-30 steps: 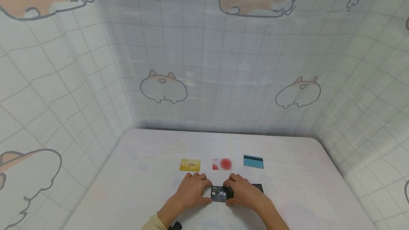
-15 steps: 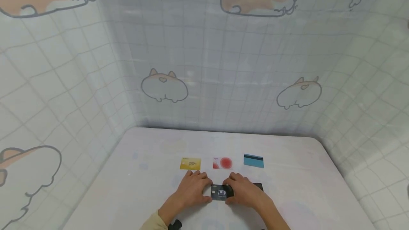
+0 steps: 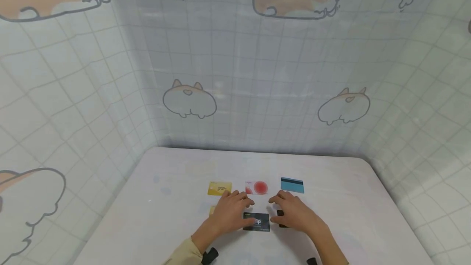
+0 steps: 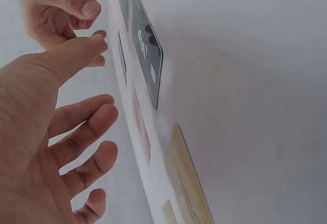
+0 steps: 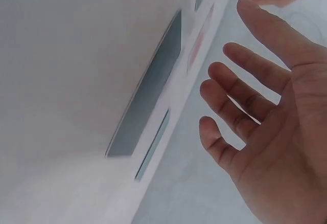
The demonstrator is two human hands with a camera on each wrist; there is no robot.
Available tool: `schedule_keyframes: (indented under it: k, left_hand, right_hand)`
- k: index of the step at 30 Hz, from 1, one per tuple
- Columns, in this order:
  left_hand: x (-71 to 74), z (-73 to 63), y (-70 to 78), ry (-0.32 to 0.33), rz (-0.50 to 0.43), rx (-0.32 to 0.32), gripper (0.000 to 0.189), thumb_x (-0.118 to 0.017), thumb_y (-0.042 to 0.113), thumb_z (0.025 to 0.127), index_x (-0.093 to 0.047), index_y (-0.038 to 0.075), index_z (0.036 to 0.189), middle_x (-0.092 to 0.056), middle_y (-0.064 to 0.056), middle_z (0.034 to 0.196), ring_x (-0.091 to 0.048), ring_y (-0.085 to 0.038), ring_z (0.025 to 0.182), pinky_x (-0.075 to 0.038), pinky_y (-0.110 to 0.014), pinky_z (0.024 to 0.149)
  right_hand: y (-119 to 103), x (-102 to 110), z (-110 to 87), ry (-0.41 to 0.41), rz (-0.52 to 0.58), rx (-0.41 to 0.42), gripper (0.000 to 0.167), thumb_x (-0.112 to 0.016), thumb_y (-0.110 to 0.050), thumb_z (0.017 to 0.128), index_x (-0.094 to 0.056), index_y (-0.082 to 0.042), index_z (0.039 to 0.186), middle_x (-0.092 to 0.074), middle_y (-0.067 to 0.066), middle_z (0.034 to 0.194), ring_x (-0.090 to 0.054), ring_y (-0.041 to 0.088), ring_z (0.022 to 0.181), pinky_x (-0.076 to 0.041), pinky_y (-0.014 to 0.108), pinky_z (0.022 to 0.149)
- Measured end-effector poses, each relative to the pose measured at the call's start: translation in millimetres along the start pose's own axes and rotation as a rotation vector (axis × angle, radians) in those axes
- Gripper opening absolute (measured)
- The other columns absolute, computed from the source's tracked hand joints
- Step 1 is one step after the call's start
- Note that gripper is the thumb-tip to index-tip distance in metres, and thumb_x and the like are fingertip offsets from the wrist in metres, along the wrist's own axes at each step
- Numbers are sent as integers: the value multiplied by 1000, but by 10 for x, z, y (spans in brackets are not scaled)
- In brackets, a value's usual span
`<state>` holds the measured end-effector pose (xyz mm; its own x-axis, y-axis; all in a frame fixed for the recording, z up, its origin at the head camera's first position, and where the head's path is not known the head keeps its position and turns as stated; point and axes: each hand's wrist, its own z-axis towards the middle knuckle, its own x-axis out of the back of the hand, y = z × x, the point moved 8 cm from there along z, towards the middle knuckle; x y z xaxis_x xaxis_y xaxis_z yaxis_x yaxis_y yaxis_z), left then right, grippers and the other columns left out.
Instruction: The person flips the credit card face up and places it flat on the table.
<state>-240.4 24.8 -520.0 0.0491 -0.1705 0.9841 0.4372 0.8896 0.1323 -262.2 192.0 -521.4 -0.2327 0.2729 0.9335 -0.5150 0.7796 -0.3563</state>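
Note:
A black card printed "Vip" [image 3: 262, 227] lies flat on the table between my hands. My left hand [image 3: 231, 212] hovers above its left side, fingers relaxed and apart, thumb over part of the card in the head view. My right hand [image 3: 297, 215] is lifted just to the right, its fingers loosely bent and holding nothing, as the right wrist view also shows. Under the right hand lies another dark card [image 5: 150, 96], mostly covered in the head view. Behind the left hand peeks the edge of a yellow card [image 3: 211, 210].
Farther back lies a row of cards: a yellow one [image 3: 219, 188], a white one with a red circle [image 3: 260, 187] and a blue one with a dark stripe [image 3: 292, 185]. A patterned curtain [image 3: 235, 60] surrounds the white table [image 3: 162, 207] at the back and sides.
Both hands have let go of the "Vip" card's sides. They have risen, the right one moving rightward and the left slightly right and forward. The card stays in place.

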Motion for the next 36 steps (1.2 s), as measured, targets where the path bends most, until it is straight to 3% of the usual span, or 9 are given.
schedule_keyframes:
  k: [4, 10, 17, 24, 31, 36]
  left_hand:
    - [-9, 35, 71, -23, -10, 4, 52, -71, 66, 82, -71, 31, 119, -67, 10, 117, -55, -16, 105, -41, -46, 95]
    - [-12, 87, 186, -30, -14, -11, 51, -71, 66, 83, -71, 32, 121, -65, 11, 117, -56, -14, 114, -40, -43, 95]
    - [-75, 135, 353, -33, -32, -46, 49, -72, 64, 82, -72, 32, 119, -67, 11, 114, -56, -14, 104, -40, -43, 93]
    - [-194, 174, 539, -64, 12, -64, 55, -69, 69, 82, -69, 34, 124, -64, 10, 118, -56, -12, 110, -41, -46, 103]
    - [-211, 198, 740, -77, 51, -95, 62, -69, 72, 79, -68, 33, 126, -62, 11, 113, -53, -11, 106, -42, -38, 92]
    - [-258, 221, 798, -110, 58, -81, 62, -70, 73, 77, -69, 32, 124, -62, 11, 111, -52, -10, 101, -42, -37, 91]
  right_hand:
    - [125, 22, -79, -11, 33, -72, 47, -83, -39, 82, -69, -19, 123, -60, 0, 120, -56, 23, 109, -49, 56, 96]
    - [246, 37, -214, -15, 43, -134, 49, -86, -34, 78, -69, -18, 121, -60, 0, 117, -55, 20, 101, -50, 53, 91]
    - [352, 22, -349, -6, 7, -183, 54, -89, -38, 73, -69, -21, 121, -59, -3, 117, -56, 19, 105, -48, 53, 94]
    - [459, -10, -470, -14, 11, -236, 66, -94, -42, 65, -66, -24, 122, -57, -3, 113, -54, 22, 106, -47, 56, 95]
    - [552, -17, -553, -42, 72, -289, 66, -96, -40, 60, -63, -23, 115, -55, -2, 111, -50, 22, 105, -47, 56, 95]
    - [569, 2, -593, -47, 101, -266, 62, -96, -39, 60, -61, -21, 109, -53, -2, 108, -49, 21, 101, -48, 52, 90]
